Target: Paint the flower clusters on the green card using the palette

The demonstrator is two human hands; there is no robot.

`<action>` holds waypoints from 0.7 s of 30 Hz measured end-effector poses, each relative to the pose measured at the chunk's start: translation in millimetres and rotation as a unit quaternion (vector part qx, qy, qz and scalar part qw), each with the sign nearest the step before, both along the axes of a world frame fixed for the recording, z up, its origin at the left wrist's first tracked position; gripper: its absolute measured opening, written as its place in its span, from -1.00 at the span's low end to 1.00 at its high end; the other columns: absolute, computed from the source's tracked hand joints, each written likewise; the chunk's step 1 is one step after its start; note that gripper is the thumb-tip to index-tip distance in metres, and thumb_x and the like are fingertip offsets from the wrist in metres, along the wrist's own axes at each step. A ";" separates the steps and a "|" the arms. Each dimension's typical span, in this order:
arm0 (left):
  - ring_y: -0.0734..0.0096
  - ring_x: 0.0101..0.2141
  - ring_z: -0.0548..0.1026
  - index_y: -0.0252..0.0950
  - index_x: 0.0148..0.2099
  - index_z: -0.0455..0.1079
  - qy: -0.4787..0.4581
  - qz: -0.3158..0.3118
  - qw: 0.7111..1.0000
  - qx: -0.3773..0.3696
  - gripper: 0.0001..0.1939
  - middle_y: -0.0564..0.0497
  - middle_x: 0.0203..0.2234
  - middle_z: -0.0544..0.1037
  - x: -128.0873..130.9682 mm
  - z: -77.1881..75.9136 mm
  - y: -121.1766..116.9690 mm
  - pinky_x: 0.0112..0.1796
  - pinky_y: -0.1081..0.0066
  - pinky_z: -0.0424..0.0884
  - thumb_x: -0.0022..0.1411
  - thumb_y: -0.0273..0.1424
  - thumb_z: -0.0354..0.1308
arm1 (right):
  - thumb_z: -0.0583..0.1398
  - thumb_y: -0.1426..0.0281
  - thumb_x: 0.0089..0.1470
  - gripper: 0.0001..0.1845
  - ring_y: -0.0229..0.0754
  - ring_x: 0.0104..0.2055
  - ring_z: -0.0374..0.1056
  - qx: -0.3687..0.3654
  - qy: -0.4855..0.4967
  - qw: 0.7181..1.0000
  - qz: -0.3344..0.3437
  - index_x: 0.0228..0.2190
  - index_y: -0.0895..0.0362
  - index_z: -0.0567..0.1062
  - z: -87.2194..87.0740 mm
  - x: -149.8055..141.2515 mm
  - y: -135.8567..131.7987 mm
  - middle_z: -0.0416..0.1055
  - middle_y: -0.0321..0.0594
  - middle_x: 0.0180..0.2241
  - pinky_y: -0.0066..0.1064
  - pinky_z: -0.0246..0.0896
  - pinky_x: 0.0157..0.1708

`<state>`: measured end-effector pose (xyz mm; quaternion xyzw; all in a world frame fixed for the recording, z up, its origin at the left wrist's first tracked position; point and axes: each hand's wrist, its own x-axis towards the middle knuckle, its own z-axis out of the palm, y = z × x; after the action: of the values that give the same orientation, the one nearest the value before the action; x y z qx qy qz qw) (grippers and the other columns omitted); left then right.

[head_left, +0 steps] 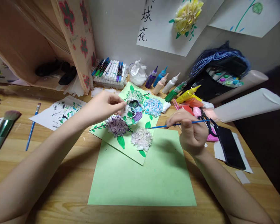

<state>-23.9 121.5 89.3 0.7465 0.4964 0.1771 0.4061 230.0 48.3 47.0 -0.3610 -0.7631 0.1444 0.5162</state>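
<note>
Above the flower-covered light-green paper sheet point(134, 156), your left hand point(105, 107) pinches the small, round, paint-smeared white palette point(130, 114); your right hand point(193, 132) grips the thin blue-handled paintbrush point(161, 126), its tip near the ruffled whitish flower point(141, 139).

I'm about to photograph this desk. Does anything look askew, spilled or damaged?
The flower-covered green sheet lies askew across the lower green sheet, their edges out of line. At left, the paint-daubed white paper looks messy, though that may be brush-wiping rather than a spill. I see no clear damage.
</note>
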 end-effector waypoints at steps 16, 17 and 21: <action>0.43 -0.49 0.44 -0.31 -0.49 0.47 0.027 -0.033 0.999 -0.017 -0.72 0.01 -0.52 0.58 6.1 0.5 -5.5 -0.41 0.45 0.28 0.15 -0.29 0.05 | -0.04 0.27 0.29 -0.61 -0.16 -0.41 0.35 0.019 0.005 0.998 -0.068 -0.42 0.09 0.49 -4.2 -2.3 -1.3 0.46 -0.20 -0.50 -0.26 0.23 -0.40; 0.43 -0.49 0.44 -0.31 -0.49 0.48 0.026 -0.032 0.999 -0.016 -0.72 0.01 -0.53 0.58 6.2 0.6 -5.6 -0.41 0.46 0.28 0.15 -0.29 0.05 | -0.05 0.27 0.29 -0.61 -0.17 -0.42 0.35 0.016 0.009 0.998 -0.066 -0.42 0.09 0.48 -4.5 -2.7 -1.3 0.46 -0.20 -0.50 -0.27 0.23 -0.41; 0.43 -0.49 0.43 -0.31 -0.50 0.47 0.022 -0.034 0.999 -0.008 -0.72 0.02 -0.53 0.57 6.3 0.3 -5.3 -0.40 0.45 0.28 0.14 -0.30 0.06 | -0.05 0.27 0.29 -0.61 -0.18 -0.42 0.34 0.005 0.019 0.998 -0.059 -0.42 0.09 0.49 -3.9 -3.9 -0.7 0.45 -0.21 -0.50 -0.28 0.24 -0.41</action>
<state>-17.7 116.2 89.6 0.7634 0.4809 0.1424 0.4070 226.1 47.7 43.1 -0.3999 -0.7313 0.1172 0.5400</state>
